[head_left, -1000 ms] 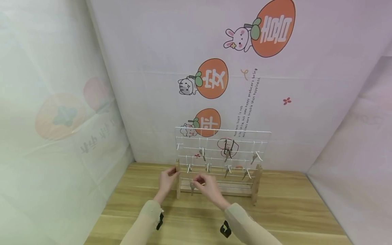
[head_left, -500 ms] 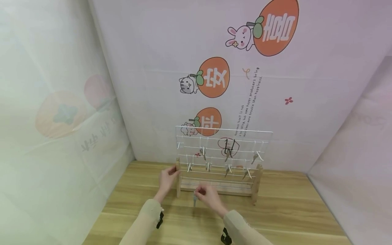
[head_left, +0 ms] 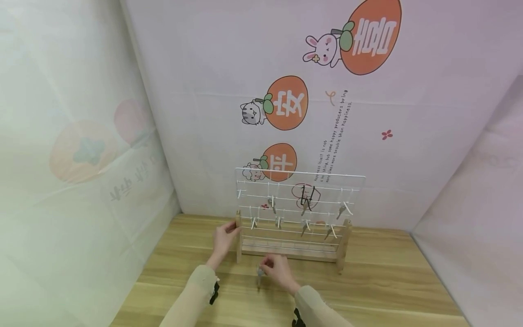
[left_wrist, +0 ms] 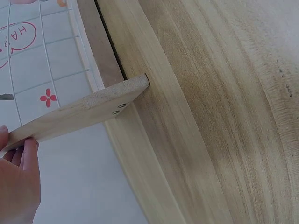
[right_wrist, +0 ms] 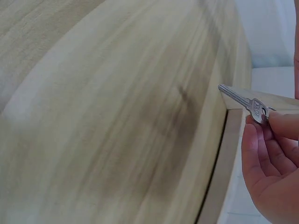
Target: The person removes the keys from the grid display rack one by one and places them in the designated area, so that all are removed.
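Pinching a small silver key [right_wrist: 247, 103] at its head, the right hand [head_left: 279, 269] is in front of the rack [head_left: 292, 253], low over the wooden table [head_left: 372, 295]. Its thumb and index finger are clamped together on the head end, where a thin metal ring shows, and the other fingers curl in behind. The head view shows the key hanging tip down, near the rack's base but apart from it; in the right wrist view its blade sticks out past the fingertips, and a soft shadow lies on the wood beyond.

The left hand [head_left: 223, 238] grips the rack's left post [left_wrist: 74, 114] near its upper end, the thumb on 1 side and fingers on the other. Near the post's foot, the left wrist view shows 2 dark screw holes [left_wrist: 119, 109].

A white wire grid [head_left: 300, 172] stands between the posts, with hooks in 2 rows. More keys [head_left: 341, 211] hang there, including 1 on a black hook [head_left: 302, 195] in the upper row; those in the lower row are too small to tell in detail. Behind, a pale backdrop [head_left: 204, 150] bears orange fruit prints, cartoon animals and lettering
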A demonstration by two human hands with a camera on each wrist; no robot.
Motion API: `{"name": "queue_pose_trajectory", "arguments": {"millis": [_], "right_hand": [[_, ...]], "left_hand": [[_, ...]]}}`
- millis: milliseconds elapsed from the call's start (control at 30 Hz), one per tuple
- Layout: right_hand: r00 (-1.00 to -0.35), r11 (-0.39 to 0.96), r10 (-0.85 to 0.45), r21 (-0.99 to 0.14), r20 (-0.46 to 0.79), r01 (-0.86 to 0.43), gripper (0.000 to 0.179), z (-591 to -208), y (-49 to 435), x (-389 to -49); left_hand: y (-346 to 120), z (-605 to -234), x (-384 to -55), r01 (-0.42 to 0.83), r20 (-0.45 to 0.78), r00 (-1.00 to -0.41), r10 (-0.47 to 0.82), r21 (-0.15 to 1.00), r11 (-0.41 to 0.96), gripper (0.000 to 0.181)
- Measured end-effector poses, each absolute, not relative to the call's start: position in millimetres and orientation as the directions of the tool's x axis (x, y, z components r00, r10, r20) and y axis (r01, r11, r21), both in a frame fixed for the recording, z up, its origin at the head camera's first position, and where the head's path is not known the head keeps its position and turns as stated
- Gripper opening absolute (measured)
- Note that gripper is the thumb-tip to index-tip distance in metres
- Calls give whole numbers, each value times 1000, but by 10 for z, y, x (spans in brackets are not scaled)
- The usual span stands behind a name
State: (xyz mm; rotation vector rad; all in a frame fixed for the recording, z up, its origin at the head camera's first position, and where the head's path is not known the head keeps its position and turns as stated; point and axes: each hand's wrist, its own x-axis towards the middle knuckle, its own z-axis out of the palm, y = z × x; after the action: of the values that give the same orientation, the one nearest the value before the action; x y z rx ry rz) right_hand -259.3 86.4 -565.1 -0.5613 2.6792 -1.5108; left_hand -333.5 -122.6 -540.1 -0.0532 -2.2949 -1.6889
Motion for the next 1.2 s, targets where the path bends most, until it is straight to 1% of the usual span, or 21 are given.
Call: {"name": "queue_pose_trajectory", "arguments": {"millis": [200, 367, 667, 1033, 1200], "right_hand": [[-939, 463, -317, -842, 136, -278, 5, -5766, 841, -2587], [-938, 457, -312, -842, 152, -289, 4, -5806, 814, -2581], [-945, 504, -296, -817, 140, -280, 6, -5927, 809, -2596], [-947, 487, -298, -833, 124, -262, 5, -6039, 784, -2607], [-947, 497, -288, -823, 141, -274, 4, -6064, 767, -2608]], "left_hand": [[-1216, -5390, -3332, 184, 239, -960, -146, 931, 315, 33], [-1213, -5370, -3317, 180, 229, -963, -141, 939, 294, 34], [-1219, -5377, -3330, 195, 233, -964, -127, 947, 256, 34], [-1223, -5402, -3338, 190, 234, -961, -144, 944, 269, 36], [-1216, -5418, -3354, 179, 230, -960, -157, 941, 286, 35]]}}
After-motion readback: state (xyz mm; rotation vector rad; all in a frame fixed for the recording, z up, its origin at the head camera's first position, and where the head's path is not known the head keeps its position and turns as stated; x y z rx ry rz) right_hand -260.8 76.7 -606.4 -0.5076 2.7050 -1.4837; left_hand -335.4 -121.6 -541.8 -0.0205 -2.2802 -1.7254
